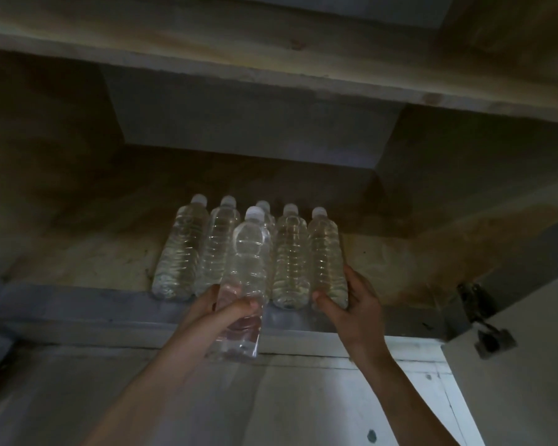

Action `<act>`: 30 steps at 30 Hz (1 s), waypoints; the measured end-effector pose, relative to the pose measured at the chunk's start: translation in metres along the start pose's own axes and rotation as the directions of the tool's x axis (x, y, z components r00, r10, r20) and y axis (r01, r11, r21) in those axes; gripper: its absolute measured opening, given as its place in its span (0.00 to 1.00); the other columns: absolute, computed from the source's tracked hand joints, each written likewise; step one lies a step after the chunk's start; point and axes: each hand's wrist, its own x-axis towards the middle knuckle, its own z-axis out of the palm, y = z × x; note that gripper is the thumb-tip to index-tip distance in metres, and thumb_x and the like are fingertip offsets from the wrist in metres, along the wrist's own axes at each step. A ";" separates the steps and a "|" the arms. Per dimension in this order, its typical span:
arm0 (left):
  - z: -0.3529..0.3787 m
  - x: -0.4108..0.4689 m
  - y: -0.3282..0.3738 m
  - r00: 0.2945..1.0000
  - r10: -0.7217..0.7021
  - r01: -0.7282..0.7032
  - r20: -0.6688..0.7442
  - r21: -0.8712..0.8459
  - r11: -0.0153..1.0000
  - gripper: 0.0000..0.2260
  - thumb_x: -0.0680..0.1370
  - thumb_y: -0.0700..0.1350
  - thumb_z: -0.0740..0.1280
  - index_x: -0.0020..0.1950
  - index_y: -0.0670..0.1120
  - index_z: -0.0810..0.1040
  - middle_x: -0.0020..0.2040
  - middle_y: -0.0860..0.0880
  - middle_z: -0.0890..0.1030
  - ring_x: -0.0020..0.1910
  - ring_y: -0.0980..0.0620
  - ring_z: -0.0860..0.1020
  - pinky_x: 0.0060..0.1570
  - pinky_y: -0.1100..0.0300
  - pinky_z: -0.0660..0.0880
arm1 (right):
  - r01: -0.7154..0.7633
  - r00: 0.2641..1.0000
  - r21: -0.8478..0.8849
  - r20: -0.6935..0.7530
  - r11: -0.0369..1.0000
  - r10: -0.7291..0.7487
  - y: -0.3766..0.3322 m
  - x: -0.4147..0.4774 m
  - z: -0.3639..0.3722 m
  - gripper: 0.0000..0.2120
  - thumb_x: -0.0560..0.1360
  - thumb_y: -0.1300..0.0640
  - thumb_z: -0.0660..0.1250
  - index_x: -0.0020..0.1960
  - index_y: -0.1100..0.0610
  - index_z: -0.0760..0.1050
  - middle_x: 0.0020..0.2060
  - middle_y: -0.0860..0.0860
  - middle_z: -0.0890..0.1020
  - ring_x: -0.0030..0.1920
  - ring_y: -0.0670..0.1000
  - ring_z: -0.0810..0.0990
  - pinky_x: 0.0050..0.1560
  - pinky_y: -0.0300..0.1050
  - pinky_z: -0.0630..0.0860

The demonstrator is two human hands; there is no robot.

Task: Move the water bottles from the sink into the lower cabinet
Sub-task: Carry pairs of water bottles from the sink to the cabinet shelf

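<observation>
Showing 6 bottles point(290, 259), left hand point(218, 312) and right hand point(360, 304) gripping 1 each.

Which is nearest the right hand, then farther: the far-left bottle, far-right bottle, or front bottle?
1. Far-right bottle, gripped by the right hand.
2. Front bottle, middle, held by the left hand.
3. Far-left bottle, row's left end.
</observation>
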 end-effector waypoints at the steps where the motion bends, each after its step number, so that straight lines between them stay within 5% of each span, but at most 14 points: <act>1: 0.000 -0.002 0.001 1.000 0.002 -0.002 -0.005 0.006 1.000 0.24 0.62 0.47 0.80 0.56 0.44 0.79 0.45 0.44 0.86 0.41 0.49 0.86 0.48 0.46 0.81 | 0.002 1.000 -0.002 0.005 1.000 -0.002 0.000 0.002 0.000 0.31 0.67 0.47 0.77 0.69 0.47 0.72 0.56 0.35 0.77 0.55 0.35 0.75 0.50 0.23 0.71; 5: -0.004 -0.004 0.003 0.998 0.032 -0.031 -0.051 0.020 0.999 0.15 0.71 0.39 0.75 0.56 0.43 0.78 0.47 0.44 0.86 0.43 0.49 0.86 0.36 0.60 0.79 | 0.014 0.999 -0.065 0.034 0.998 -0.012 -0.006 0.004 -0.003 0.28 0.68 0.47 0.76 0.66 0.44 0.72 0.54 0.33 0.77 0.53 0.35 0.76 0.54 0.26 0.71; 8: -0.015 -0.008 0.005 0.992 0.083 -0.077 -0.092 0.060 0.995 0.17 0.68 0.40 0.78 0.55 0.45 0.79 0.46 0.48 0.86 0.46 0.50 0.85 0.39 0.64 0.78 | 0.100 0.995 -0.216 -0.006 0.971 -0.104 -0.015 0.001 0.000 0.32 0.69 0.44 0.75 0.70 0.50 0.71 0.65 0.44 0.76 0.64 0.46 0.73 0.62 0.39 0.72; 11: -0.033 -0.015 0.013 0.980 0.107 -0.097 -0.168 0.063 0.993 0.14 0.69 0.37 0.76 0.53 0.46 0.80 0.43 0.49 0.86 0.42 0.53 0.85 0.36 0.65 0.77 | 0.203 0.979 -0.207 0.049 0.957 -0.197 -0.039 -0.003 0.016 0.28 0.72 0.46 0.74 0.70 0.47 0.70 0.68 0.44 0.74 0.68 0.48 0.71 0.66 0.51 0.74; 15: -0.066 -0.018 0.018 0.961 0.102 -0.084 -0.257 0.078 0.993 0.17 0.68 0.42 0.78 0.55 0.48 0.80 0.45 0.49 0.86 0.44 0.50 0.85 0.41 0.57 0.78 | 0.345 0.926 -0.205 0.232 0.916 -0.296 -0.069 -0.009 0.054 0.25 0.75 0.49 0.70 0.71 0.47 0.70 0.67 0.43 0.72 0.68 0.43 0.66 0.67 0.42 0.66; 20: -0.112 -0.014 0.013 0.891 0.152 -0.088 -0.427 0.167 0.982 0.16 0.68 0.40 0.78 0.50 0.51 0.78 0.39 0.55 0.85 0.36 0.60 0.83 0.34 0.66 0.77 | 0.467 0.846 -0.245 0.402 0.850 -0.350 -0.079 -0.015 0.098 0.25 0.76 0.53 0.71 0.71 0.54 0.72 0.68 0.49 0.74 0.71 0.51 0.67 0.67 0.41 0.61; 24: -0.138 -0.005 0.002 0.831 0.223 -0.063 -0.510 0.311 0.948 0.17 0.66 0.40 0.79 0.50 0.52 0.79 0.40 0.56 0.83 0.36 0.61 0.81 0.28 0.72 0.71 | 0.514 0.826 -0.294 0.423 0.806 -0.373 -0.074 -0.013 0.114 0.24 0.75 0.52 0.71 0.69 0.55 0.73 0.68 0.51 0.75 0.70 0.54 0.69 0.68 0.45 0.63; 30: -0.142 0.005 -0.013 0.822 0.315 -0.046 -0.475 0.496 0.867 0.11 0.65 0.45 0.76 0.46 0.51 0.80 0.37 0.53 0.83 0.37 0.57 0.81 0.34 0.62 0.76 | 0.482 0.842 -0.279 0.411 0.831 -0.350 -0.074 -0.016 0.114 0.25 0.75 0.53 0.71 0.71 0.54 0.72 0.70 0.48 0.73 0.71 0.49 0.65 0.71 0.49 0.64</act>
